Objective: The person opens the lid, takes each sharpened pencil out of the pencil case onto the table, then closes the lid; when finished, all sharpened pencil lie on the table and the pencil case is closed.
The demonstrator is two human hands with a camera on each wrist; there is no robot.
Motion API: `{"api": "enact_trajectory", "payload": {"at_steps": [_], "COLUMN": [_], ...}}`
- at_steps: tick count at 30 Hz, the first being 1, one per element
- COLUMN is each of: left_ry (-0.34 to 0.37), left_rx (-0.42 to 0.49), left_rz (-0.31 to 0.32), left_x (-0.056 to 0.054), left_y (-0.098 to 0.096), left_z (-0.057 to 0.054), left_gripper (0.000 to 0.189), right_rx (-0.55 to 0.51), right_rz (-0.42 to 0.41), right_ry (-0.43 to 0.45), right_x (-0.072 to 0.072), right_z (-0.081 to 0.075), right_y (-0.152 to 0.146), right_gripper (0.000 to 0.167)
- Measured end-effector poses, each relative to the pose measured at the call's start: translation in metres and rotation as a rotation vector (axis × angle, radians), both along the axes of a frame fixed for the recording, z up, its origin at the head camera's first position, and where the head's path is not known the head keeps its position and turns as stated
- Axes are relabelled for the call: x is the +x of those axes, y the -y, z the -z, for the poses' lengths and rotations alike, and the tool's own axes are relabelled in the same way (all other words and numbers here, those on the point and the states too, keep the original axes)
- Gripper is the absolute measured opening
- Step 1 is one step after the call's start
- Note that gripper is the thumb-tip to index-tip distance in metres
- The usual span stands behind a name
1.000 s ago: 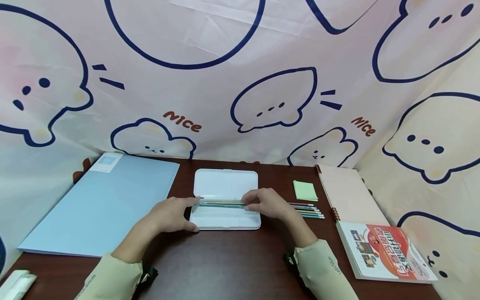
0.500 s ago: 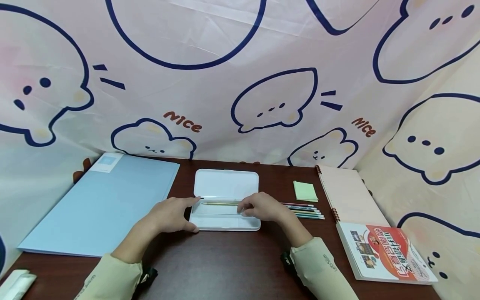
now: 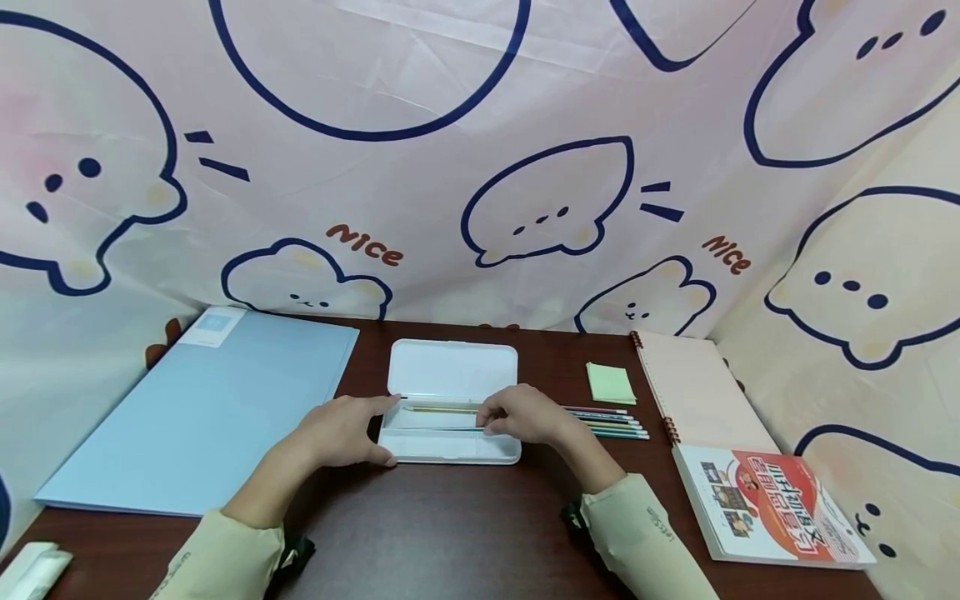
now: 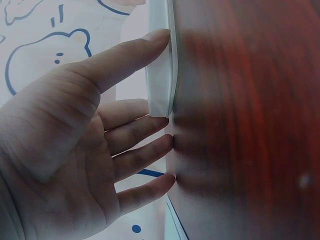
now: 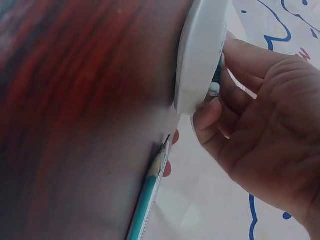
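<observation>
A pencil (image 5: 217, 77) is being pinched near its eraser end by the curled right hand (image 3: 525, 414), at the base of the open white case (image 3: 453, 368). The case's left end is being touched by the spread, nearly straight left hand (image 3: 341, 429). The pencil is being judged light, stiff, smooth and brittle-tipped; a rear-barrel hold is being advised.

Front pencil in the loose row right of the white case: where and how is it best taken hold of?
The front pencil is probably best pinched across its shaft, towards the eraser end, coming from above and the person's side. It lies flat at the row's near edge, with the other pencils along its far side, and its sharpened tip points towards the case.
</observation>
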State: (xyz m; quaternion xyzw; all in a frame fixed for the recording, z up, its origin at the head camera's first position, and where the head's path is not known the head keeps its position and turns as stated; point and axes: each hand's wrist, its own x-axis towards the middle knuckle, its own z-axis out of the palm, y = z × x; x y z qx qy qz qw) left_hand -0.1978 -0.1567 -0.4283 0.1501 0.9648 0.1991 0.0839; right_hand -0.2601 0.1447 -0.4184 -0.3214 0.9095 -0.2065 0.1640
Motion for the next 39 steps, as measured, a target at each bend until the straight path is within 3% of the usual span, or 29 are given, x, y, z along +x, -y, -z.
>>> {"api": "enact_trajectory", "payload": {"at_steps": [9,22,32,39], "left_ry": [0.007,-0.008,-0.006,-0.006], "left_rx": [-0.01,0.01,0.009,0.008], "left_rz": [-0.008,0.003,0.008,0.008], "left_x": [0.0,0.001,0.001,-0.001], "left_y": [-0.002,0.0,0.0,0.0], "left_z": [0.0,0.0,0.001,0.001], "left_gripper": [0.089,0.089,0.089,0.09], "right_rx": [-0.09,-0.034,0.003,0.045], "right_rz": [0.026,0.153,0.238,0.225], "right_ry": [-0.071,-0.088,-0.062,-0.072], "right_x": [0.0,0.009,0.016,0.015], "right_z": [-0.021,-0.05,-0.042,-0.034], "right_y": [-0.035,-0.125,-0.168,-0.179], "right_gripper": [0.011,0.012,0.011,0.011]}}
